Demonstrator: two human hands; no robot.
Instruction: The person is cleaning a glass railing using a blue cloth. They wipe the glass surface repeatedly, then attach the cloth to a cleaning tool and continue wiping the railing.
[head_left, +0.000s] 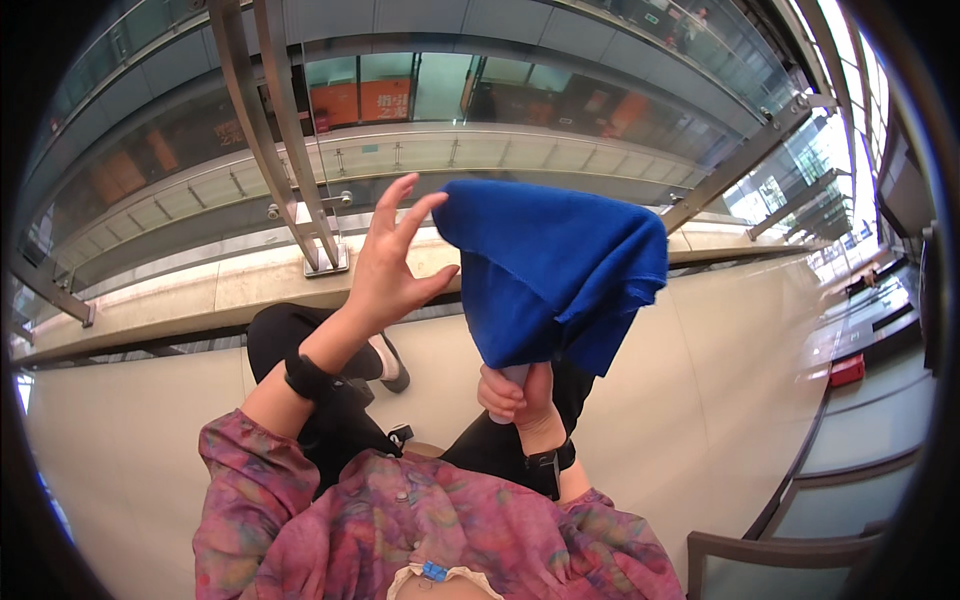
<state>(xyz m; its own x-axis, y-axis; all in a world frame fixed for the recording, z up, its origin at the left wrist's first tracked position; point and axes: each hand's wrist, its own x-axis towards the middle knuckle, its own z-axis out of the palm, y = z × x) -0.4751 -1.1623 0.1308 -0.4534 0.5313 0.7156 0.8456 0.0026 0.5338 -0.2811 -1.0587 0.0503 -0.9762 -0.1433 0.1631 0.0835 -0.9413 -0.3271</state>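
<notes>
My right hand (517, 394) is closed around a pale grey handle (508, 416). A blue cloth (555, 262) hangs draped over the upper end of that handle and hides what is beneath it. Folds and a stitched edge show on the cloth's right side. My left hand (397, 255) is raised beside the cloth's left edge, fingers and thumb apart and curved. Its index fingertip is close to the cloth's upper left corner; whether they touch I cannot tell. Black bands are around both wrists.
Ahead runs a glass railing with metal posts (292, 150) on a pale stone ledge (247, 285), with lower glass balustrades beyond. My black-trousered legs are below my hands over a glossy beige floor (675, 360). Glass-panelled furniture (780, 551) and a red box (847, 370) are at right.
</notes>
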